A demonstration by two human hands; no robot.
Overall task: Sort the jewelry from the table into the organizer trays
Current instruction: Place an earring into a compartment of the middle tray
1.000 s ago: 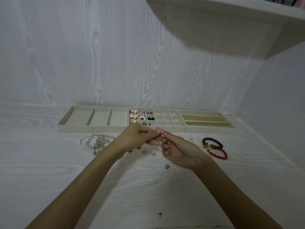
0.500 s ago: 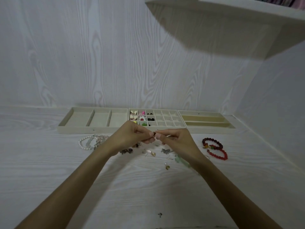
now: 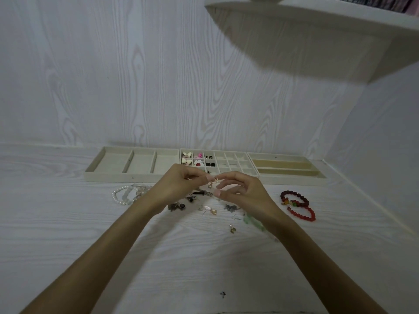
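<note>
My left hand (image 3: 179,185) and my right hand (image 3: 243,192) meet above the table, and both pinch a small gold hoop earring (image 3: 212,182) with a dangling charm. Behind them stand three beige organizer trays: a three-compartment tray (image 3: 106,173) on the left, a grid tray (image 3: 247,169) in the middle with studs in its left cells, and a slotted tray (image 3: 317,175) on the right. Loose earrings (image 3: 209,210) lie scattered under my hands. White and clear bead bracelets (image 3: 127,194) lie to the left, red bead bracelets (image 3: 297,205) to the right.
A wood-grain wall rises right behind the trays, and a side wall closes in on the right. A white shelf (image 3: 317,21) juts out overhead at upper right. A green bead piece (image 3: 251,220) lies partly under my right wrist. A small dark mark (image 3: 223,294) sits near the front.
My right hand turned over and rose to meet the left. Both hands lifted a little toward the grid tray, and the hoop earring now hangs visibly between the fingertips.
</note>
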